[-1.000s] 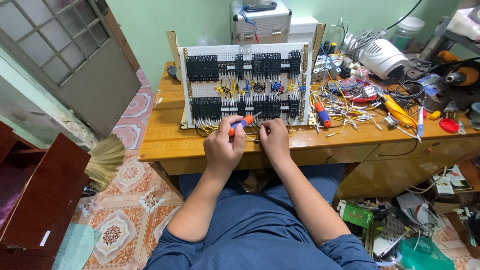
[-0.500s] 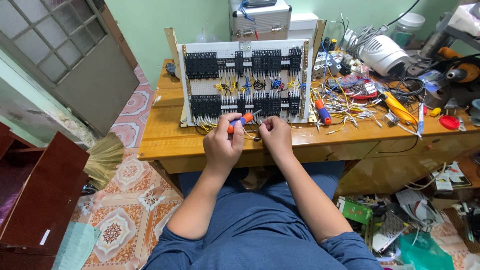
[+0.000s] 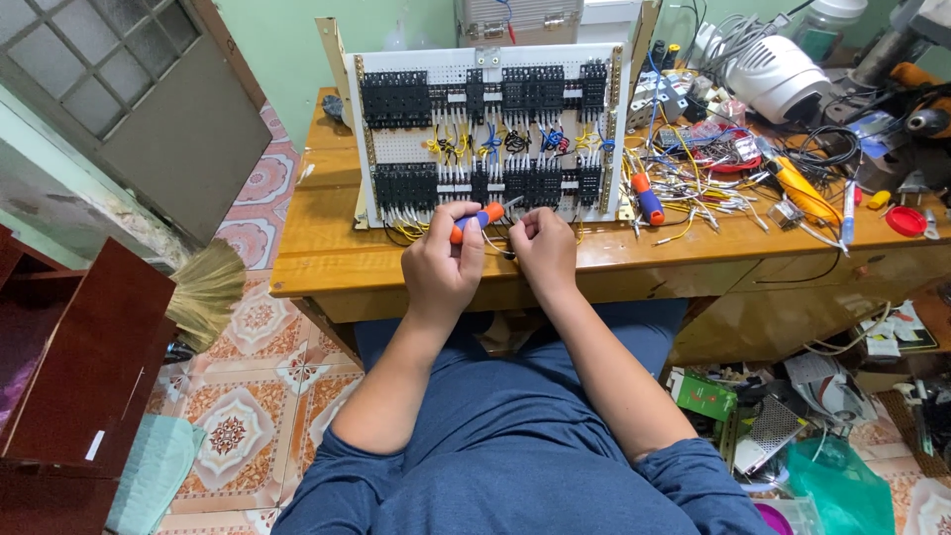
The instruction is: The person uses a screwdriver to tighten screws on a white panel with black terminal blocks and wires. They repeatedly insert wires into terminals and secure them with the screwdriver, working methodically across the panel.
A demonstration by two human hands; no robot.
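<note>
Here the left hand (image 3: 443, 260) is closed round an orange-and-blue screwdriver (image 3: 478, 219), its tip aimed at the lower terminal row of the panel (image 3: 487, 134). The right hand (image 3: 542, 246) pinches a thin wire (image 3: 495, 245) just beside it. Seemingly a wire is being fastened; seating its end squarely under the terminal matters next.

left hand (image 3: 443, 263) gripping screwdriver (image 3: 477, 220), right hand (image 3: 543, 250) perhaps pinching wire

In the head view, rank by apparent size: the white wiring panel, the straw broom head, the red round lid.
1. White wiring panel
2. Straw broom head, though nearer the camera
3. Red round lid
</note>
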